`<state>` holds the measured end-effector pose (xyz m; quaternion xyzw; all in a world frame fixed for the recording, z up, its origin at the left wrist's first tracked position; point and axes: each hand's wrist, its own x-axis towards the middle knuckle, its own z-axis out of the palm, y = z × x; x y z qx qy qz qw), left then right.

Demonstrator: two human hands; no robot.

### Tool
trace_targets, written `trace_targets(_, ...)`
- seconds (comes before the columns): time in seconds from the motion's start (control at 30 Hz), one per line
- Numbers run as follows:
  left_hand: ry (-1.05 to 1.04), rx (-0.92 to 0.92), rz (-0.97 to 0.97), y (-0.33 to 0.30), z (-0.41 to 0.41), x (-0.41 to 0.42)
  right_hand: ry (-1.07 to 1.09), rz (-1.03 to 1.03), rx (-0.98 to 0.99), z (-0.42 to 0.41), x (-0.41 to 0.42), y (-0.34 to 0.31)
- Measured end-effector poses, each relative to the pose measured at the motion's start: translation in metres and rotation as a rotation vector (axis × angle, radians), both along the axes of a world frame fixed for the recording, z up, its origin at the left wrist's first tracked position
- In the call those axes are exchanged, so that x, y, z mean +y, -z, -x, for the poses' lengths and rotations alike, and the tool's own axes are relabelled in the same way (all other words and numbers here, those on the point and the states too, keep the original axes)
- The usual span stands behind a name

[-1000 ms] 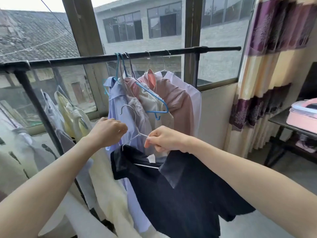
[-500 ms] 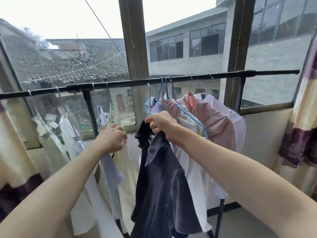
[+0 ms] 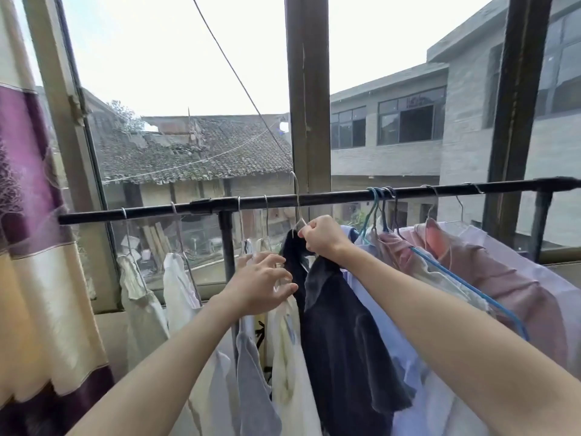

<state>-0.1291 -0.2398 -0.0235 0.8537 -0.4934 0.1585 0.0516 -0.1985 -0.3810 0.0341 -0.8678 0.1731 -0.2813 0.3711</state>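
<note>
A black shirt [image 3: 342, 335] hangs from a thin wire hanger [image 3: 297, 209] whose hook rises above the black clothes rail [image 3: 314, 198]. My right hand [image 3: 322, 236] grips the hanger's neck just under the rail, at the shirt's collar. My left hand [image 3: 262, 283], lower and to the left, has its fingers spread and touches the pale garments [image 3: 283, 341] beside the black shirt.
More clothes hang along the rail: white and cream pieces [image 3: 151, 297] on the left, pink, lilac and white shirts [image 3: 490, 278] with a blue hanger [image 3: 471, 291] on the right. A rail post [image 3: 227, 243] stands behind my left hand. A purple and cream curtain [image 3: 34, 247] fills the left edge. Window frames stand behind.
My right hand has lifted the black shirt's hanger up to the rail. My left hand has opened and come closer to the shirt. The view has tilted upward.
</note>
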Motion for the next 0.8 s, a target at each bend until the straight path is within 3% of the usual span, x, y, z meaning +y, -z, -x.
trace_targets(0.27,0.168,-0.101,0.362,-0.001,-0.029,-0.002,-0.127,-0.052,0.118,-0.021,-0.001,0.031)
trace_targets(0.33,0.185,-0.101,0.467,0.0,-0.031,-0.007,-0.123,-0.038,0.073,-0.017,-0.004,0.033)
trace_targets(0.4,0.245,-0.105,0.525,-0.004,-0.029,-0.014,0.043,0.124,-0.069,-0.01,-0.016,0.035)
trace_targets(0.5,0.346,-0.141,0.404,-0.013,-0.017,-0.027,0.386,0.375,-0.184,0.009,-0.043,0.042)
trace_targets(0.57,0.358,-0.119,0.211,-0.015,-0.009,-0.039,0.495,0.42,-0.017,0.02,-0.059,0.051)
trace_targets(0.67,0.324,-0.134,0.003,-0.01,-0.007,-0.051,0.527,0.456,0.16,0.024,-0.073,0.062)
trace_targets(0.8,0.303,-0.264,-0.012,-0.007,-0.011,-0.055,0.546,0.502,0.278,0.031,-0.083,0.067)
